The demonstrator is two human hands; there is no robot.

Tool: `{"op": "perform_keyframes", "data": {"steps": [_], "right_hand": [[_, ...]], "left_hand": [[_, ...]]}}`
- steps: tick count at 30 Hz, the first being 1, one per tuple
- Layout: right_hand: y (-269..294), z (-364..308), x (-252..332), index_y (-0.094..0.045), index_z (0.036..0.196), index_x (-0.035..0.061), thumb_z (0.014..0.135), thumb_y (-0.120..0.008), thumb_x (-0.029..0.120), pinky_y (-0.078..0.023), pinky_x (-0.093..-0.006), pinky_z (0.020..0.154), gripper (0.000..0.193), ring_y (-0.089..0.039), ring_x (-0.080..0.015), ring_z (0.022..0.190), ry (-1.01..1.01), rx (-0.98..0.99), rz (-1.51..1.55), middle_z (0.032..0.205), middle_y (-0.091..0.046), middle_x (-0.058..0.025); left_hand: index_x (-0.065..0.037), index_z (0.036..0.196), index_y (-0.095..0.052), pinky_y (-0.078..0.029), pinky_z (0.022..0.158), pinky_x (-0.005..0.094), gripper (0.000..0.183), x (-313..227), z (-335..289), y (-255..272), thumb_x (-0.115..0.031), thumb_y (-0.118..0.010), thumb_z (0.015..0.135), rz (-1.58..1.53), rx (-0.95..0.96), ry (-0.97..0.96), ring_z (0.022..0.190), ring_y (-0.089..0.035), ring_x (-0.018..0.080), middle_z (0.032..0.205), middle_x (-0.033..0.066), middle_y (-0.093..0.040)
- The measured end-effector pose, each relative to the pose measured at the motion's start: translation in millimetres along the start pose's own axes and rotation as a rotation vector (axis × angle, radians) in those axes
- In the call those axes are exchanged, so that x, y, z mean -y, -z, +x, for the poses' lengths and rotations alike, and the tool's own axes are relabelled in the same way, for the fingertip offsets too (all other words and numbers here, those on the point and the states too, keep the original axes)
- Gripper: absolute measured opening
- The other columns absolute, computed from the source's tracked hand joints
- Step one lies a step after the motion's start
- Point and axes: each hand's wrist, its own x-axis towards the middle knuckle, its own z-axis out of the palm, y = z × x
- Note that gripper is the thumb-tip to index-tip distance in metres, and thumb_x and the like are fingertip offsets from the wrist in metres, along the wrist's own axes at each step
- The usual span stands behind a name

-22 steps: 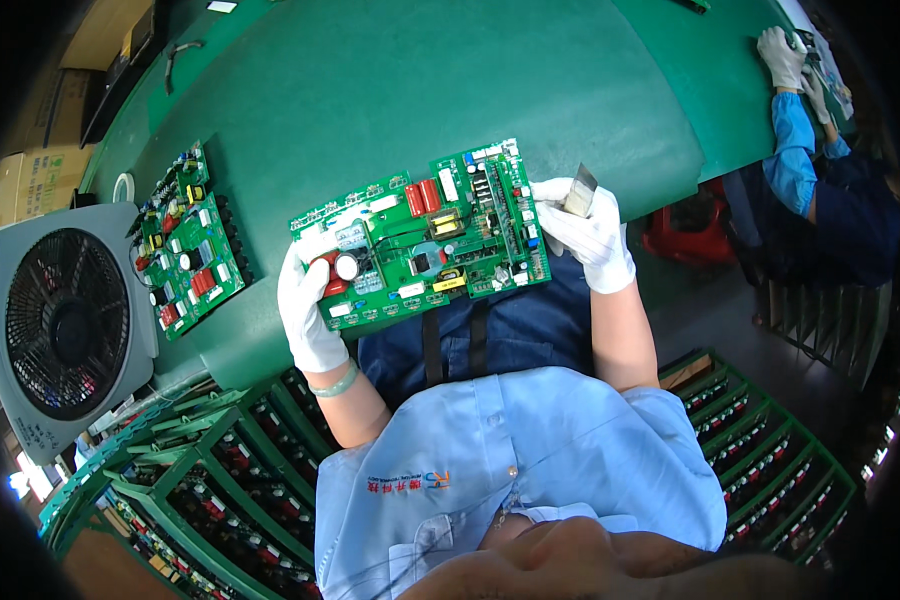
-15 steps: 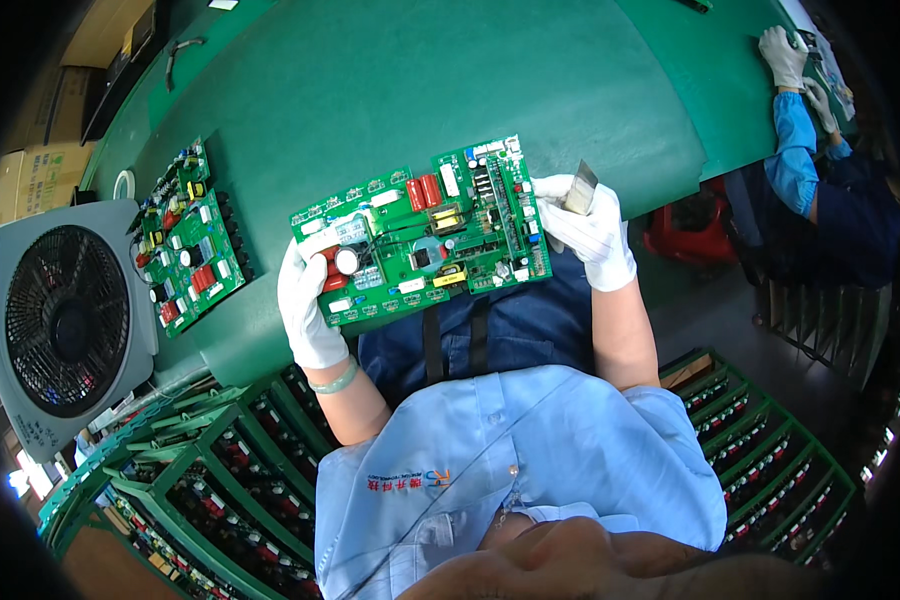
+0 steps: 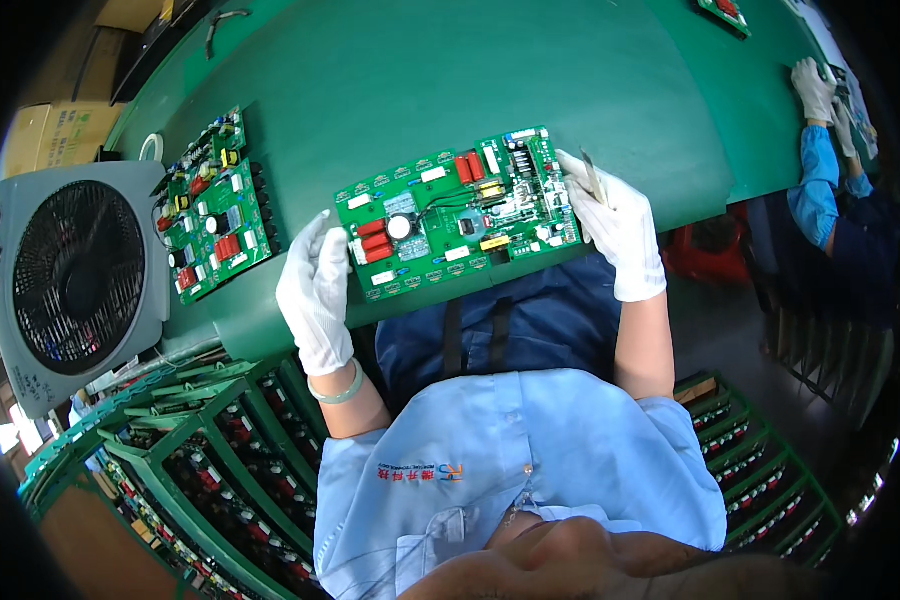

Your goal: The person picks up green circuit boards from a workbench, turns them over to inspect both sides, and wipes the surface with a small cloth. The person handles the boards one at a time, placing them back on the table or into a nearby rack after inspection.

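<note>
A populated green circuit board (image 3: 430,205) is in front of me at the bench's near edge, its parts facing up: red blocks, a white-topped round capacitor, yellow-wrapped coils. My left hand (image 3: 317,295), in a white glove, is just off its left end, fingers apart and holding nothing. My white-gloved right hand (image 3: 618,225) is at the board's right end, fingers bent near its edge. Between those fingers stands a thin flat metal blade (image 3: 594,178), seen nearly edge-on. The fingertips at the board's edge are partly hidden, so I cannot tell how firmly they touch it.
More circuit boards (image 3: 210,215) lie at the left, beside a grey box fan (image 3: 80,270). Green racks (image 3: 225,470) filled with boards stand below on both sides. A co-worker's gloved hands (image 3: 816,92) are at the far right, near another board (image 3: 725,15).
My left hand has let go of the board's left end and opened. The board looks lower and flatter. The blade in my right hand has turned nearly edge-on.
</note>
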Motion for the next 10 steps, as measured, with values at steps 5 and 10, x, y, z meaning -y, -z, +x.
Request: {"op": "perform_keyframes", "data": {"steps": [5, 10], "right_hand": [[-6, 6, -26, -0.059, 0.133, -0.0017, 0.092, -0.06, -0.001, -0.052, -0.0268, 0.085, 0.04, -0.066, -0.0148, 0.099, 0.383, -0.033, -0.146, 0.115, -0.07, -0.0116], [0, 3, -10, -0.059, 0.133, 0.0014, 0.093, -0.058, -0.001, -0.052, -0.0268, 0.087, 0.04, -0.069, -0.0219, 0.1, 0.153, 0.048, 0.355, 0.119, -0.069, -0.0122]], "left_hand": [[-0.006, 0.136, -0.057, -0.044, 0.106, 0.0352, 0.05, 15, 8, 3, 0.009, -0.06, 0.088, 0.586, -0.016, -0.673, 0.127, -0.054, 0.0265, 0.142, 0.02, -0.05], [-0.012, 0.13, -0.064, -0.034, 0.115, 0.0447, 0.044, 9, 10, 3, 0.003, -0.057, 0.089, 0.615, 0.216, -0.803, 0.139, -0.041, 0.0385, 0.156, 0.0146, -0.036]]}}
